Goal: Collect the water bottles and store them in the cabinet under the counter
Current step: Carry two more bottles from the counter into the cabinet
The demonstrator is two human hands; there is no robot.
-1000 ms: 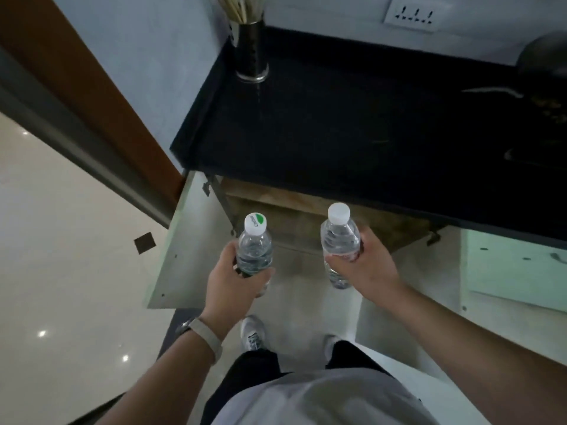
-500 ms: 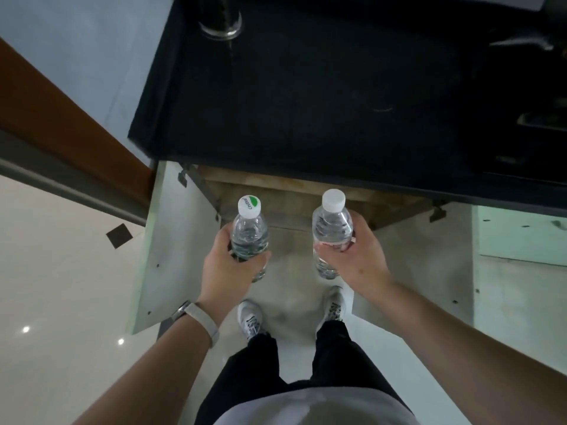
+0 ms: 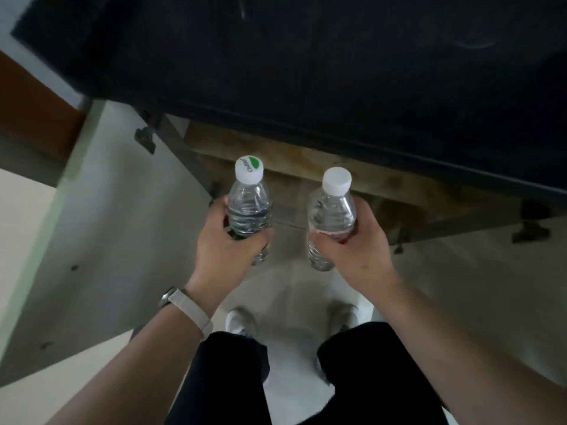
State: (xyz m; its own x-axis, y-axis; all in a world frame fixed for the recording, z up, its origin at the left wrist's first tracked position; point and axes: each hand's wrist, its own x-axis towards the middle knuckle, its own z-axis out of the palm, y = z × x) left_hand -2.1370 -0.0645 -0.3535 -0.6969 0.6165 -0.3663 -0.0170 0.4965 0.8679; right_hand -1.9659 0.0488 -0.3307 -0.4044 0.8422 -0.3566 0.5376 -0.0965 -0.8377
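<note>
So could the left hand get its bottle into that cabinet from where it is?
Probably yes. The left hand holds its bottle right before the open cabinet; both doors are swung wide and nothing blocks the opening, though the inside is mostly hidden under the counter.

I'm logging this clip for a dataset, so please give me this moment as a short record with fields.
left hand: grips green-logo-cap bottle, upright
right hand: grips plain-white-cap bottle, upright
caps: both on
cabinet doors: swung open on both sides
cabinet interior: wooden, under the black counter
bottles stored: none yet
left wrist: watch
</note>
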